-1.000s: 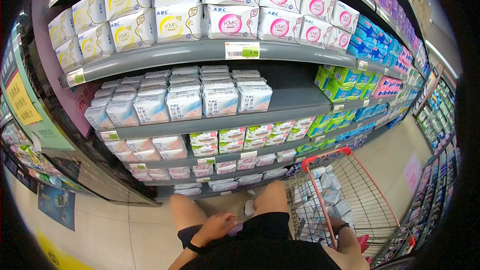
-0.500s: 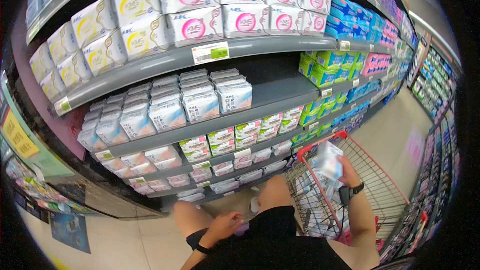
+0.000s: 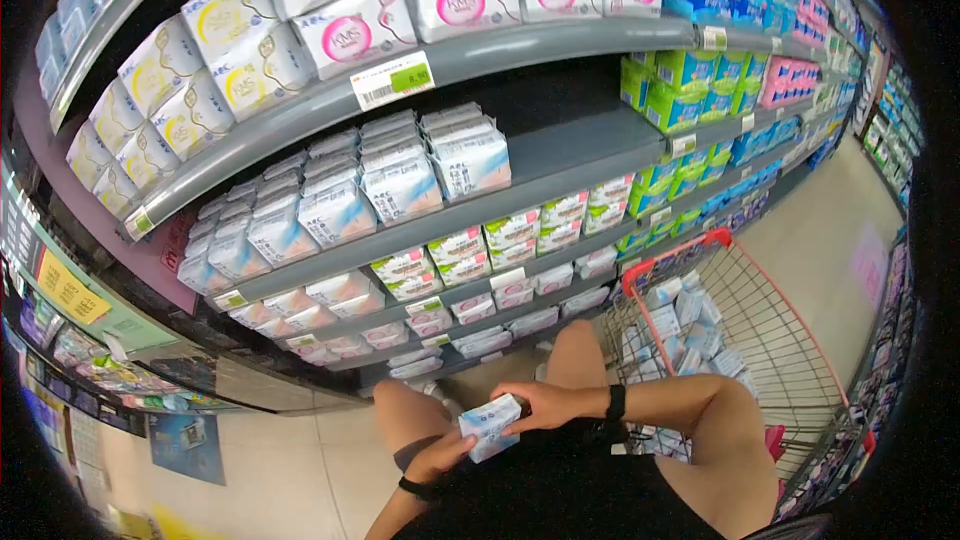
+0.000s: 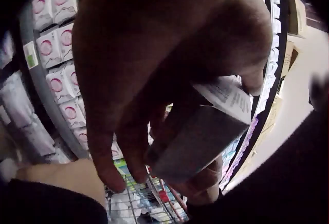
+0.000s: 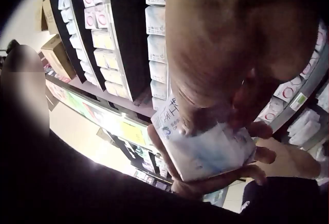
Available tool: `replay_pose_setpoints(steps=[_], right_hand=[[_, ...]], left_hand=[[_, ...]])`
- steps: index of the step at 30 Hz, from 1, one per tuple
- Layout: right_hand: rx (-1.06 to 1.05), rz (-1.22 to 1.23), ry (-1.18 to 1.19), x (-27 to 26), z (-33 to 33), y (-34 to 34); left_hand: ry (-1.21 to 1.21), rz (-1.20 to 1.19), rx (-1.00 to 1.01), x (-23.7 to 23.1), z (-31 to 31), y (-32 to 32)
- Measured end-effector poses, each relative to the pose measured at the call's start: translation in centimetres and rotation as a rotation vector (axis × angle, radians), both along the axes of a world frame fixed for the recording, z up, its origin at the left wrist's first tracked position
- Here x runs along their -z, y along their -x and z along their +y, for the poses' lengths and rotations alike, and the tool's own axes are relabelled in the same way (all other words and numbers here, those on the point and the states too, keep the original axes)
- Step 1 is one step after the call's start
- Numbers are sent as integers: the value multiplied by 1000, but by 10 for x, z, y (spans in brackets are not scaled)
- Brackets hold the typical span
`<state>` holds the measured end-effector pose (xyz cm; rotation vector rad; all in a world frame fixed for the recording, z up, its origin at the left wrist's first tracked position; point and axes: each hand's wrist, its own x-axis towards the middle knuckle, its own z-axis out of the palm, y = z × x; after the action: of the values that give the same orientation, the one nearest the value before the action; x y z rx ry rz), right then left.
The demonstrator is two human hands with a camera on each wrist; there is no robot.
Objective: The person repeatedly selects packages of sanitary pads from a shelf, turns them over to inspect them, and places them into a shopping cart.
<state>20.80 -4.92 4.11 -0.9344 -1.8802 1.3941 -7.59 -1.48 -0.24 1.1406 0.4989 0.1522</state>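
A white and light-blue pack of sanitary pads point(image 3: 490, 424) is held over the seated person's lap in the head view. My left hand point(image 3: 438, 458) grips it from the near left side. In the right wrist view its fingers point(image 5: 262, 155) curl up past one edge of the pack point(image 5: 205, 154). From the right, my right hand point(image 3: 552, 406) holds the same pack by its far end, with a fingertip pressed on the printed face. The left wrist view shows the pack point(image 4: 198, 144) dark and end-on beneath the hand.
A shopping cart point(image 3: 775, 305) with many similar packs point(image 3: 690, 315) stands at my right. Ahead, matching packs in rows point(image 3: 335, 210) fill the left of a shelf point(image 3: 590, 165), beside a bare stretch. Several green packs point(image 3: 685, 105) sit farther right.
The right hand was down in the cart, then lifted a pack above it and brought it left to the lap. The left hand, resting on the lap before, now grips that pack too.
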Motion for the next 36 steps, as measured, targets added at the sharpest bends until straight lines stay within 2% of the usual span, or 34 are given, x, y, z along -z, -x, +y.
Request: replay_pose_setpoints(steps=[1,3,4,6,7,8,10,13,17,19,22,23,26,27,30,31,34,36], right_hand=[[-12,-87,-115,4,1,-3],[137,49,-127,9,0,0],[221,111,-125,13,-2,2],[359,42,-106,53,12,-1],[361,104,175,35,11,-4],[357,178,457,15,14,-9],[314,184,641,13,18,-14],[172,188,758,-14,12,-19],[194,225,659,17,12,-13],[159,216,581,22,15,-12],[293,223,188,30,14,-7],[274,138,65,27,13,-9],[193,-69,-240,-4,12,-18],[156,-108,-305,-8,12,-20],[77,-167,-365,-17,10,-21],[59,-179,-363,-18,11,-20],[221,-185,-591,-5,15,-19],[354,-54,-356,11,16,-16]], left_hand=[[29,-27,-50,-2,-6,-5],[170,-121,-172,5,-12,-15],[163,-143,-259,5,-9,-26],[-123,-174,-365,-6,1,-51],[-296,-82,-412,-3,6,-59],[-519,-19,-468,-30,3,-78],[-1013,304,-450,-28,5,-80],[-1324,368,-481,-37,2,-90],[-1281,310,-426,-33,4,-87],[-1282,249,-353,-54,9,-86],[-1176,119,-575,-28,19,-72],[-1074,117,-649,-22,18,-71],[-365,-54,-570,-15,19,-54],[-227,-127,-480,-12,23,-50],[-89,-110,-430,-7,18,-47],[-110,-108,-471,-6,17,-46],[-173,-101,-579,-5,16,-47],[-405,-92,-643,-18,17,-53]])
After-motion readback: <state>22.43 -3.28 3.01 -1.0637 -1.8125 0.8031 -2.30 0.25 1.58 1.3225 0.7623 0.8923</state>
